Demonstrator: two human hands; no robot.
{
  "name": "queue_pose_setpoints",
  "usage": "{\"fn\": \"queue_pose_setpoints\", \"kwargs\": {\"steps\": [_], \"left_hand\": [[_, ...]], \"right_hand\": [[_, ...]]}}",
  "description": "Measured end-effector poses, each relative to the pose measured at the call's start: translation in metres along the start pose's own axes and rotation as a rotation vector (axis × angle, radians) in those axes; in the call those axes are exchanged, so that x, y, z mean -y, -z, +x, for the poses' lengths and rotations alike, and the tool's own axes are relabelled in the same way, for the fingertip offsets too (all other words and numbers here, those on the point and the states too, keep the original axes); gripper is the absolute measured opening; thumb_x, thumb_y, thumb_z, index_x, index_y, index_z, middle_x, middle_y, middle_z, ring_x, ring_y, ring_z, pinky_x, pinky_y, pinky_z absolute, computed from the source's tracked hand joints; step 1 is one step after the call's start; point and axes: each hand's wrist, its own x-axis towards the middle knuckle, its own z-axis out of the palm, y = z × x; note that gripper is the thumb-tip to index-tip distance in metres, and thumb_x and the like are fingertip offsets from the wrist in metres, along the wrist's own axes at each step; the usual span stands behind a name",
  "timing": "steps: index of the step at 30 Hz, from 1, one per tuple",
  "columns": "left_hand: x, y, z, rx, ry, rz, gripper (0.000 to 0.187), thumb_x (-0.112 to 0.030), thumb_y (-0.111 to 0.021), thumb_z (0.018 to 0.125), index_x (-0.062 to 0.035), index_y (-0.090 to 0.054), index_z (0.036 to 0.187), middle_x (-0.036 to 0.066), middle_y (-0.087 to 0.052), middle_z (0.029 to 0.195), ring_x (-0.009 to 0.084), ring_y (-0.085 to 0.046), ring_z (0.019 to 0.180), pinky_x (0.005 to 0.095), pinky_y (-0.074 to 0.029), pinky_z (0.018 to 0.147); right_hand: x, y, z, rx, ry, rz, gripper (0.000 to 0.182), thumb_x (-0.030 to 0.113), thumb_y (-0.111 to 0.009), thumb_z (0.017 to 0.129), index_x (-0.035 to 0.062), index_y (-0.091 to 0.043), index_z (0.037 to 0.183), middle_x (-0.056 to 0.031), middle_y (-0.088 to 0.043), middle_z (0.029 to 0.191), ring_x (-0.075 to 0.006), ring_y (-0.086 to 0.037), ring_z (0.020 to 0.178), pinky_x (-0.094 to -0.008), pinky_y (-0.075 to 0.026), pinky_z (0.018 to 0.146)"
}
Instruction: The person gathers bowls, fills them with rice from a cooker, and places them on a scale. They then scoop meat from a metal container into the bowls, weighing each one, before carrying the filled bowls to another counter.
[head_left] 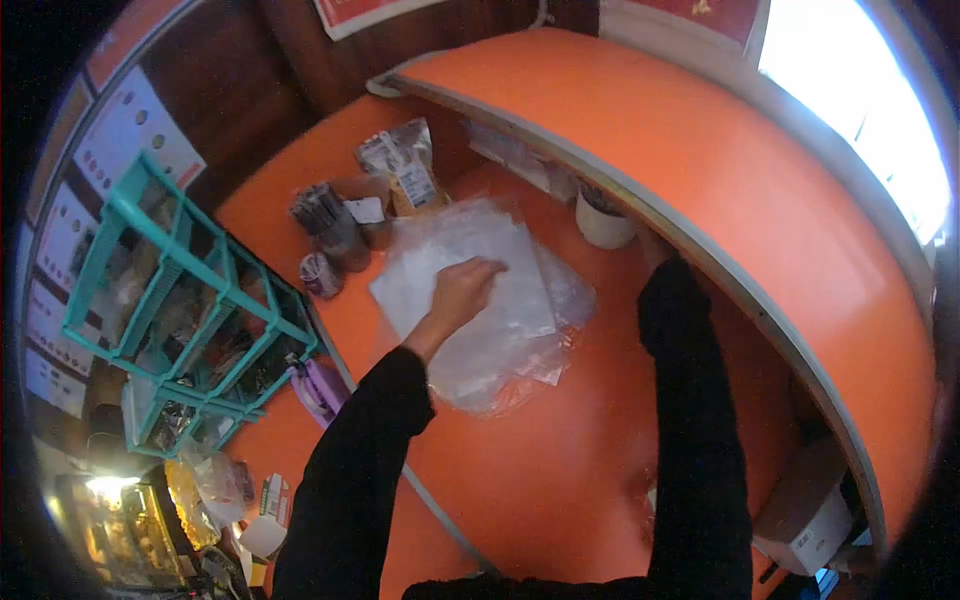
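Note:
My left hand (465,292) rests over a stack of clear plastic bags (450,365) on the orange counter. Its fingers are curled together, and whether they pinch a bag is hidden. The bags lie flat in a loose, slightly fanned pile. My right hand (652,246) reaches beneath the raised ledge, just right of a white pot (603,224). Only a little of that hand shows past the dark sleeve, so its fingers and anything in them cannot be made out.
A raised orange ledge (680,120) curves along the right. Behind the bags stand a packet (410,170), a cup of dark sticks (335,230) and a small jar (320,275). At left are a teal rack (190,300) and a purple object (318,388). A box (815,520) sits lower right.

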Motion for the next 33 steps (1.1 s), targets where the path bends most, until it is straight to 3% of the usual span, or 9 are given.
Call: {"fn": "queue_pose_setpoints", "kwargs": {"steps": [3,7,11,16,18,21,25,27,33], "left_hand": [[-0.006,-0.080,0.052,0.153,0.127,-0.015,0.014,-0.011,-0.052,0.072,-0.0069,-0.058,0.085,0.011,-0.057,0.085,0.0280,-0.055,0.077,0.0367,-0.044,0.066],[0.011,-0.186,0.114,0.047,0.449,-0.445,0.045,-0.027,-0.052,0.076,-0.0020,-0.039,0.111,0.020,-0.049,0.103,0.0321,-0.048,0.097,0.0396,-0.040,0.080],[0.035,-0.262,0.154,-0.078,0.667,-0.167,0.053,-0.029,-0.051,0.076,0.0003,-0.030,0.115,0.024,-0.046,0.104,0.0340,-0.046,0.100,0.0420,-0.041,0.079],[0.044,-0.193,0.160,0.296,0.518,-0.141,0.041,-0.022,-0.048,0.075,0.0019,-0.040,0.107,0.023,-0.050,0.098,0.0361,-0.053,0.088,0.0454,-0.043,0.075],[0.096,-0.227,0.154,0.309,0.379,-0.018,0.038,-0.017,-0.047,0.073,0.0020,-0.042,0.106,0.022,-0.052,0.096,0.0355,-0.054,0.084,0.0436,-0.046,0.068],[0.086,-0.176,0.133,0.342,0.282,-0.120,0.037,-0.009,-0.045,0.071,0.0012,-0.043,0.107,0.020,-0.053,0.095,0.0324,-0.057,0.080,0.0387,-0.049,0.054],[0.032,-0.096,0.109,0.243,0.661,-0.741,0.044,-0.002,-0.043,0.066,-0.0002,-0.042,0.110,0.016,-0.054,0.093,0.0264,-0.058,0.074,0.0316,-0.049,0.042],[0.028,-0.075,0.090,0.253,0.738,-0.608,0.047,0.000,-0.044,0.063,0.0001,-0.041,0.109,0.014,-0.053,0.094,0.0245,-0.057,0.074,0.0340,-0.052,0.048],[0.003,-0.020,0.037,0.187,0.979,-1.035,0.058,0.001,-0.044,0.060,-0.0019,-0.032,0.117,0.016,-0.050,0.097,0.0275,-0.056,0.078,0.0392,-0.053,0.053]], "right_hand": [[-0.017,-0.009,-0.009,0.017,-0.010,0.008,0.058,0.036,-0.051,0.076,0.0015,-0.032,0.119,-0.0204,-0.038,0.118,-0.0314,-0.034,0.113,-0.0395,-0.026,0.094],[-0.029,-0.021,-0.017,0.013,-0.013,0.019,0.057,0.036,-0.051,0.077,0.0017,-0.033,0.119,-0.0204,-0.038,0.119,-0.0314,-0.033,0.113,-0.0395,-0.026,0.094],[-0.039,-0.025,-0.026,0.009,-0.023,0.032,0.057,0.036,-0.050,0.077,0.0019,-0.033,0.119,-0.0205,-0.037,0.119,-0.0315,-0.033,0.113,-0.0395,-0.026,0.094],[-0.041,-0.039,-0.026,-0.013,-0.023,0.043,0.056,0.035,-0.050,0.078,0.0021,-0.033,0.119,-0.0205,-0.036,0.120,-0.0315,-0.033,0.113,-0.0395,-0.026,0.094],[-0.040,-0.039,-0.027,-0.017,-0.023,0.047,0.056,0.035,-0.050,0.078,0.0022,-0.033,0.119,-0.0205,-0.036,0.120,-0.0316,-0.033,0.113,-0.0395,-0.026,0.094],[-0.041,-0.041,-0.030,-0.023,-0.026,0.051,0.055,0.035,-0.049,0.078,0.0024,-0.033,0.119,-0.0206,-0.036,0.120,-0.0316,-0.032,0.113,-0.0395,-0.026,0.094],[-0.042,-0.044,-0.031,-0.024,-0.026,0.061,0.054,0.035,-0.049,0.079,0.0025,-0.033,0.119,-0.0206,-0.035,0.121,-0.0316,-0.032,0.114,-0.0395,-0.026,0.094],[-0.042,-0.043,-0.032,-0.023,-0.021,0.068,0.054,0.035,-0.049,0.079,0.0026,-0.033,0.119,-0.0206,-0.035,0.121,-0.0317,-0.032,0.114,-0.0395,-0.026,0.094],[-0.038,-0.040,-0.035,0.005,-0.003,0.077,0.053,0.034,-0.048,0.079,0.0029,-0.033,0.119,-0.0207,-0.034,0.121,-0.0317,-0.031,0.114,-0.0395,-0.026,0.094]]}}
